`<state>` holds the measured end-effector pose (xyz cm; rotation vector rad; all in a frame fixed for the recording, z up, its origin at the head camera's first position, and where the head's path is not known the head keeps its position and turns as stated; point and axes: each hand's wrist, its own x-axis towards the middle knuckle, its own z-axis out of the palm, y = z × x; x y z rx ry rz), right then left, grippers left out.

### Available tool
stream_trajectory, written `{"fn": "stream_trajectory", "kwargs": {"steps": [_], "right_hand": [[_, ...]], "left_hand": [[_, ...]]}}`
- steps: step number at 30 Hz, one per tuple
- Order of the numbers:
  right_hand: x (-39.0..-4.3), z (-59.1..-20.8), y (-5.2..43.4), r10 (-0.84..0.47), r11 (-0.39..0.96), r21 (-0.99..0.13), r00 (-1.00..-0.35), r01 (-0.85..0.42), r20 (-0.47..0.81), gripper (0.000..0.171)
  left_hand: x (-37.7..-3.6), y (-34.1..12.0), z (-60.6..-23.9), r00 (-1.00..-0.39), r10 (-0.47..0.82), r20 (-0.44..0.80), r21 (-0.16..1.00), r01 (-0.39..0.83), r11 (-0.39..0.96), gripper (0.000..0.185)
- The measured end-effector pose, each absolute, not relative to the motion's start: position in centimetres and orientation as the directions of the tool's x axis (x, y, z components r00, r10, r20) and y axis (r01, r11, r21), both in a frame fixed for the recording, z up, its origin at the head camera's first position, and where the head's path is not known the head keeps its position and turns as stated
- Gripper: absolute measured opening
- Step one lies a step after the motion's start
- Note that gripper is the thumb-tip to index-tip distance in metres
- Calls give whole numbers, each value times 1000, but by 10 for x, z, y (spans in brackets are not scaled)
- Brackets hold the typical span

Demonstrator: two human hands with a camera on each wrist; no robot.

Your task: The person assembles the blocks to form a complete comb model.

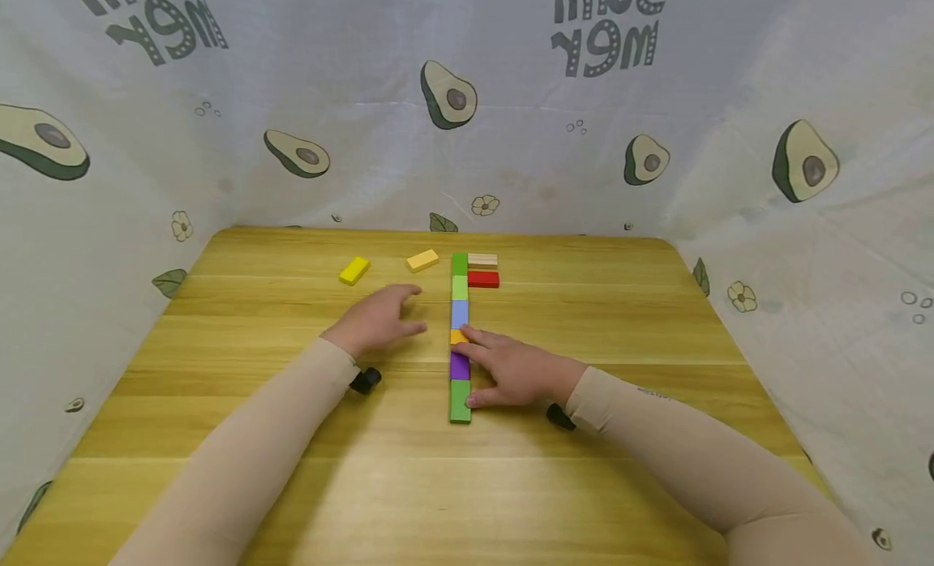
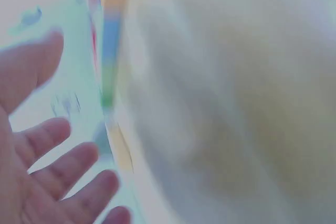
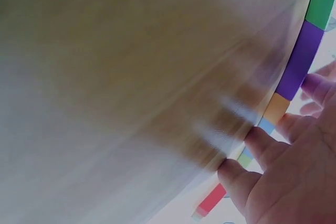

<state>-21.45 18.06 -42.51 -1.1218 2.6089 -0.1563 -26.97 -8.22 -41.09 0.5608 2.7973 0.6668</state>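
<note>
Several coloured blocks stand end to end in a straight row running away from me. From the near end come a green block (image 1: 460, 401), a purple block (image 1: 460, 366), an orange block (image 1: 457, 336), a blue block (image 1: 460, 313), a light green block (image 1: 459, 287) and a darker green one (image 1: 460, 263). My right hand (image 1: 521, 370) lies along the row's right side, extended fingertips touching the blocks around the orange one and the thumb by the near green block. Left of the row, my left hand (image 1: 375, 319) is apart from it, fingers spread and holding nothing.
A red block (image 1: 483, 280) and a pale wooden block (image 1: 482, 261) lie crosswise beside the row's far right end. Left of that end are a yellow block (image 1: 354, 271) and a light orange-yellow block (image 1: 422, 261). A printed curtain hangs behind the wooden table (image 1: 620, 306).
</note>
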Motion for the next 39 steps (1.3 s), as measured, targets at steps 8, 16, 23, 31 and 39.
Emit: {"fn": "stream_trajectory", "kwargs": {"steps": [8,16,23,31,39], "right_hand": [[-212,-421,179,-685,727,-225,-669,-648,-289,88],[-210,-421,180,-699,714,-236,-661,-659,-273,86],[-212,-423,180,-696,717,-218,-662,-662,-278,88],[-212,-421,178,-696,717,-210,-664,-665,-273,90],[-211,-422,180,-700,713,-225,-664,-663,-262,88]], "left_hand": [[-318,-152,-413,-989,136,-56,379,105,919,61],[-337,-180,-423,-982,43,-185,490,-55,870,70],[-344,-172,-426,-978,47,-205,488,-60,871,66],[-341,-168,-424,-978,50,-205,454,-50,889,57],[-339,-167,-427,-978,38,-205,488,-69,870,53]]}}
